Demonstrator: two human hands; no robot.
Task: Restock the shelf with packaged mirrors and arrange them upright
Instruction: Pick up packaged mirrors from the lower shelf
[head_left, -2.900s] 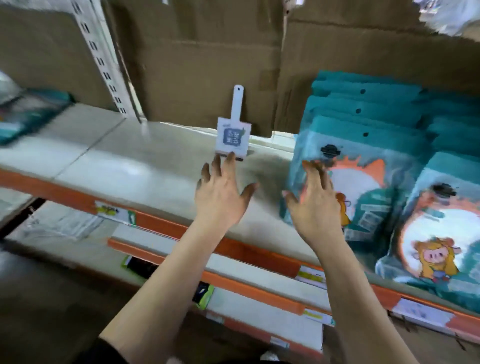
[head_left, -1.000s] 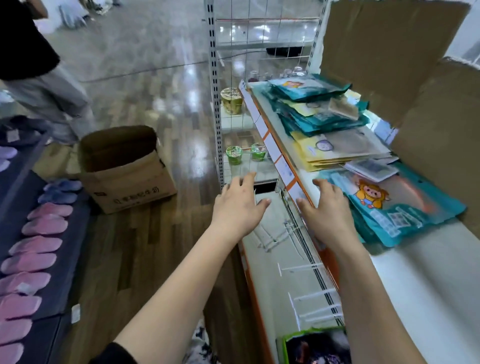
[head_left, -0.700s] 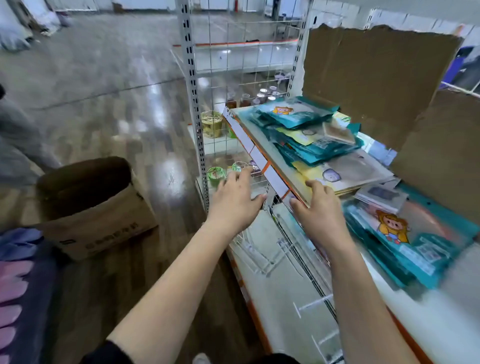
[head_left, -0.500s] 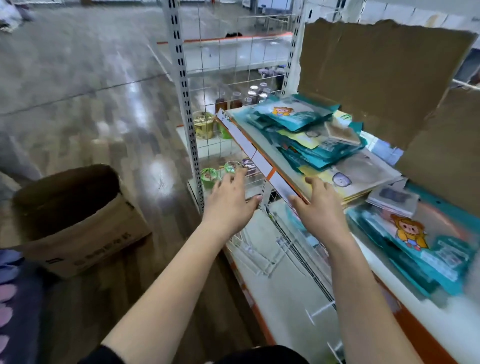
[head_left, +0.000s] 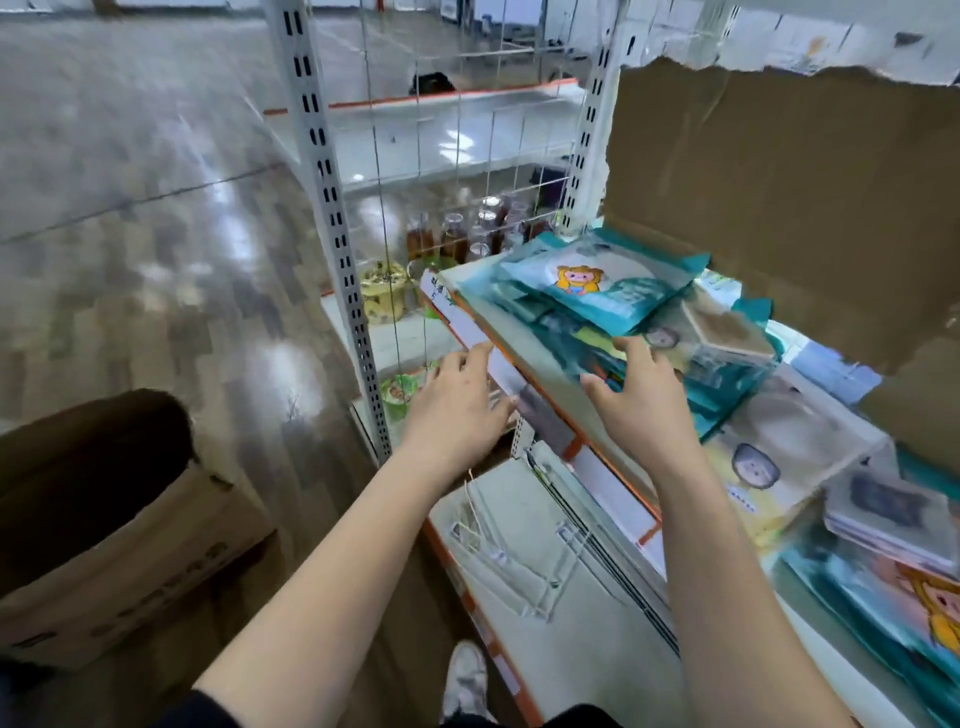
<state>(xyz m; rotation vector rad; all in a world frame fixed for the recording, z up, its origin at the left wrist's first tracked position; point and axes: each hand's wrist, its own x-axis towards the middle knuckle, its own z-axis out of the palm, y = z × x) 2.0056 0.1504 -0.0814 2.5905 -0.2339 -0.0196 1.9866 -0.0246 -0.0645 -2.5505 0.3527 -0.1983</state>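
Teal packaged mirrors with a cartoon pig lie flat in a loose pile (head_left: 597, 291) on the white shelf (head_left: 524, 353) with its orange front strip. More packs, yellow (head_left: 779, 457) and teal (head_left: 893, 597), lie flat further right. My right hand (head_left: 639, 400) reaches over the shelf edge with fingers spread, its fingertips at the near side of the pile, holding nothing. My left hand (head_left: 457, 410) hovers with straight fingers just in front of the shelf's price strip, holding nothing.
An open cardboard box (head_left: 104, 519) stands on the wooden floor at the left. A white slotted upright (head_left: 332, 223) and wire grid stand behind my left hand. Wire dividers (head_left: 519, 551) lie on the lower shelf. Brown cardboard (head_left: 779, 197) backs the shelf.
The view swung left from the upright packs to the flat pile. Both hands, still holding nothing, have moved forward, and my right hand now reaches the pile's near edge.
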